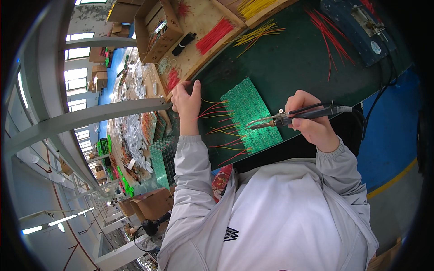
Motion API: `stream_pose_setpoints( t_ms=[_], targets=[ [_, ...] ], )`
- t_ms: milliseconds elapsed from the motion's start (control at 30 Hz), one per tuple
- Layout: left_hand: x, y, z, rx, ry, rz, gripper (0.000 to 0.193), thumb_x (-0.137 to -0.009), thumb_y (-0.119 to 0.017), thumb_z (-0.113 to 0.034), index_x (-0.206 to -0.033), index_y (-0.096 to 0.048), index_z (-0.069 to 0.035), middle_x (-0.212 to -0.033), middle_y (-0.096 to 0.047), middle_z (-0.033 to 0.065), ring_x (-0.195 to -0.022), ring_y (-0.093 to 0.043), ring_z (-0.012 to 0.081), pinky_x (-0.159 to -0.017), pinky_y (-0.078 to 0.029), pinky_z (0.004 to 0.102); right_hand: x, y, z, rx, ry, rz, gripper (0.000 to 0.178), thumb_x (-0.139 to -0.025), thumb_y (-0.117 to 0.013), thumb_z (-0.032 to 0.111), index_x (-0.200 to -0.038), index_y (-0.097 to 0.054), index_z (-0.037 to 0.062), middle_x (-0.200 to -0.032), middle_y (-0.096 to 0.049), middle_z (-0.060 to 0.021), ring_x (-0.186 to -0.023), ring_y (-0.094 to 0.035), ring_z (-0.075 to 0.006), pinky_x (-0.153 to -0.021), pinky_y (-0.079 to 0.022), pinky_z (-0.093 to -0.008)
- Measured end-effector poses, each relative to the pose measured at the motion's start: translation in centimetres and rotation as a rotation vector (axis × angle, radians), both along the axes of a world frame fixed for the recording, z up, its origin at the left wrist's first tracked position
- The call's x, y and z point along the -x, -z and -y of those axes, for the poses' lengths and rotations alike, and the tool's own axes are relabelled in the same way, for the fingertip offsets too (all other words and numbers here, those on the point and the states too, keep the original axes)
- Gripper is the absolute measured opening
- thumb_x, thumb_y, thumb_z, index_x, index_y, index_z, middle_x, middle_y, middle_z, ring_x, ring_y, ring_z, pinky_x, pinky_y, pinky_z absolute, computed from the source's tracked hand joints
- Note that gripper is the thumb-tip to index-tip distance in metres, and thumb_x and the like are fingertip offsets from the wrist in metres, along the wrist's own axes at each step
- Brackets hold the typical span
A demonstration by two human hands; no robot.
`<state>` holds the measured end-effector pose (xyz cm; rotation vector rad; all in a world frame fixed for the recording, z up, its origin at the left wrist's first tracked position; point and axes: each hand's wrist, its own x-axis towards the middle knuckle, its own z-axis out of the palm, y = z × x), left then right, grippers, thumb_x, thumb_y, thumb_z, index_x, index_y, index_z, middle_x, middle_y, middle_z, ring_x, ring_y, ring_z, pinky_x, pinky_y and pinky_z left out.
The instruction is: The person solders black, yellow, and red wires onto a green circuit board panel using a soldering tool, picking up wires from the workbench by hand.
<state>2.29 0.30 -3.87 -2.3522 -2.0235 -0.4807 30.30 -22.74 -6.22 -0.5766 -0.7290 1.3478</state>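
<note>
The left hand [186,103] presses flat beside the green circuit board [249,115], steadying its red and yellow wires [222,131], while the right hand [312,119] grips a soldering iron [294,115], tip on the board.

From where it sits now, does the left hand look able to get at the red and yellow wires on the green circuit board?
Probably yes. The left hand rests at the edge of the dark green mat, right beside the wires trailing off the green circuit board. Nothing lies between them; the right hand with its soldering iron works the far side.
</note>
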Motion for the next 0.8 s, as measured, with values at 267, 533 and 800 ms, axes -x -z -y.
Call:
stream_pose_setpoints(
  t_ms=[267,533,800],
  targets=[
    [0.04,-0.06,0.23,0.024,-0.017,0.046,0.054,-0.084,-0.066,-0.055,-0.115,-0.063,-0.011,-0.123,-0.057,0.0155,-0.120,-0.049,0.0378,-0.100,-0.036,0.0524,-0.04,-0.02,-0.01,0.001,0.005,0.002,0.017,-0.081,-0.067,0.014,-0.086,-0.055,0.0031,-0.078,-0.049,0.0017,-0.070,-0.041,-0.0044,-0.061,-0.031,-0.0217],
    [0.70,0.30,-0.22,0.050,-0.002,0.071,0.055,-0.083,-0.067,-0.056,-0.116,-0.062,-0.012,-0.122,-0.057,0.0140,-0.119,-0.049,0.0368,-0.100,-0.036,0.0509,0.00,-0.03,-0.04,0.004,0.002,0.007,0.017,-0.081,-0.067,0.014,-0.086,-0.055,0.0032,-0.078,-0.049,0.0017,-0.070,-0.041,-0.0045,-0.061,-0.031,-0.0220],
    [0.55,0.13,-0.01,0.050,0.014,0.081,0.055,-0.082,-0.068,-0.056,-0.115,-0.063,-0.012,-0.116,-0.057,0.0119,-0.110,-0.052,0.0329,-0.096,-0.039,0.0479,-0.11,-0.13,0.04,0.005,0.003,0.008,0.016,-0.081,-0.067,0.013,-0.086,-0.055,0.0035,-0.077,-0.049,0.0020,-0.070,-0.041,-0.0043,-0.061,-0.031,-0.0218]
  ],
)
